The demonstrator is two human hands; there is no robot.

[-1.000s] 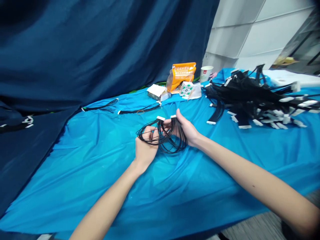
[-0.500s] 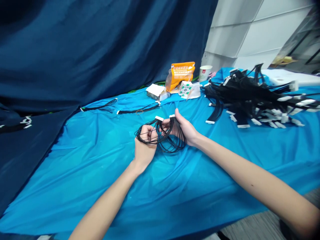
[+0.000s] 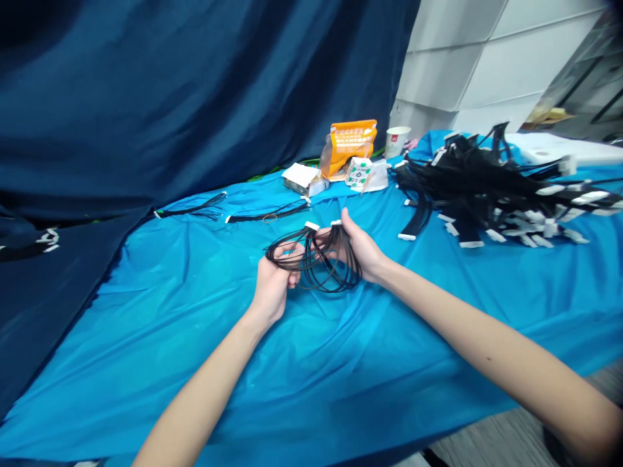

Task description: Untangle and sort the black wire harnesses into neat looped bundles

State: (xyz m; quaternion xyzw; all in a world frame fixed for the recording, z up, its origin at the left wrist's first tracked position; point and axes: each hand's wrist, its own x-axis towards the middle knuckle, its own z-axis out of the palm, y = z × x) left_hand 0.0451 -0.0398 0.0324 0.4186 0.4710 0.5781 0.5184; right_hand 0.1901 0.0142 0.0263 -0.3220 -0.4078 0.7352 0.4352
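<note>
A black wire harness (image 3: 335,279) with white connectors at its ends hangs in loops between my two hands, above the blue cloth. My right hand (image 3: 363,250) grips it near the two connectors, thumb pointing up. Around my left hand (image 3: 275,275) the loose wires pass over curled fingers, which close on the left side of the loops. Behind my hands lies another black wire harness (image 3: 267,213), with a thin tan rubber band (image 3: 270,219) on it. A third black harness (image 3: 192,211) rests farther left.
To the right is a large pile of black wire harnesses (image 3: 467,185) with white connectors. An orange pouch (image 3: 349,149), a small box (image 3: 305,179), a white-and-green packet (image 3: 365,175) and a paper cup (image 3: 396,141) stand at the back. A dark blue curtain (image 3: 195,84) hangs behind.
My left hand has shifted slightly left and opened its curl a little, drawing the wire loops leftward. My right hand stays nearly in place on the harness.
</note>
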